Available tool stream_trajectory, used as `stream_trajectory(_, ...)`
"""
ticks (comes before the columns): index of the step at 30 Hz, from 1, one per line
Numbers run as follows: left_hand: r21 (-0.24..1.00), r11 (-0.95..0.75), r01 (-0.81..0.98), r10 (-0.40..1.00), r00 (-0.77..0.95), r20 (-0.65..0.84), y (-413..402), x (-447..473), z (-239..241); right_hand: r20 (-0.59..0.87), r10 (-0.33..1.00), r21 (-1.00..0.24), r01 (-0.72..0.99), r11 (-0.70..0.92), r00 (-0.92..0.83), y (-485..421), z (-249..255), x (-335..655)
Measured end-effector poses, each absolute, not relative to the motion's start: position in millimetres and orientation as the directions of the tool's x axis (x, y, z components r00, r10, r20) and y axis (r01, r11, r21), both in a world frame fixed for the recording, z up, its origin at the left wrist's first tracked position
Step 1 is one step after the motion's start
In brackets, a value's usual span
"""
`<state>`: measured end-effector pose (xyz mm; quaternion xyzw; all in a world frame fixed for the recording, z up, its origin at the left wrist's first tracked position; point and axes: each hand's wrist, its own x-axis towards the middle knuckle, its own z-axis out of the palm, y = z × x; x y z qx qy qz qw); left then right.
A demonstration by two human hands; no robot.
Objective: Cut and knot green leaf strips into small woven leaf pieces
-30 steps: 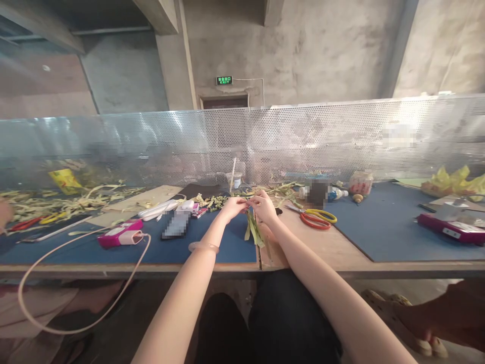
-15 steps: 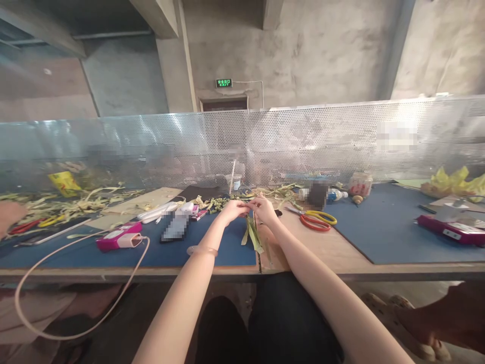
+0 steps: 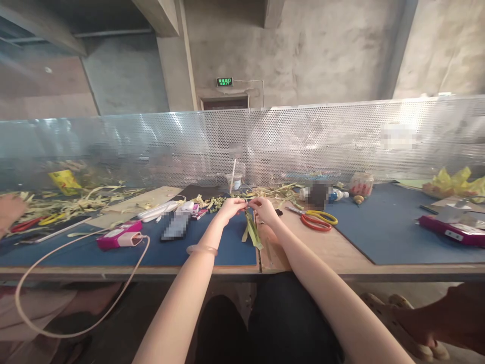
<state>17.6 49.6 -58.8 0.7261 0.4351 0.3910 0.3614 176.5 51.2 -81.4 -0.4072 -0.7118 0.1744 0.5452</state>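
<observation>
My left hand [image 3: 232, 208] and my right hand [image 3: 264, 209] are raised above the table's middle, fingertips pinched close together. Between them they hold the top of a bunch of pale green leaf strips [image 3: 252, 231], whose long flat ends hang down below the fingers. The exact part in each pinch is small and partly hidden. Just past my hands lie small green buds [image 3: 217, 203] and a plastic cup [image 3: 235, 183] with a straw. To the right of my right hand rest scissors [image 3: 316, 222] with red and yellow handles.
A phone [image 3: 175, 226] and a magenta box [image 3: 120, 236] with a looping cable lie on the left. Dried strips [image 3: 87, 199] cover the far left, near another person's hand [image 3: 11, 210]. A bottle [image 3: 339, 195] and jar [image 3: 361, 184] stand right. A perforated metal partition [image 3: 303, 136] runs behind.
My fingertips have drawn slightly apart, with the left hand shifting a little left. The leaf strips still hang below them. The other person's hand at far left has moved up slightly.
</observation>
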Motion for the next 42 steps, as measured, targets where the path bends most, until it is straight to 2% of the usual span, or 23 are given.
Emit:
stream_trajectory(14, 0.841, -0.391, 0.374, 0.915, 0.257, 0.311, 47.3, 16.4, -56.7, 0.622, 0.782, -0.717, 0.370, 0.591, -0.042, 49.7, -79.6, 174.5)
stream_trajectory(24, 0.893, -0.339, 0.297, 0.925, 0.281, 0.257, 49.2, 16.8, -58.6, 0.597, 0.797, -0.737, 0.333, 0.588, -0.085, 46.2, -78.9, 171.3)
stream_trajectory(42, 0.926, -0.287, 0.244, 0.937, 0.273, 0.219, 48.9, 17.5, -57.8, 0.605, 0.790, -0.715, 0.369, 0.594, -0.100, 42.4, -76.4, 170.4)
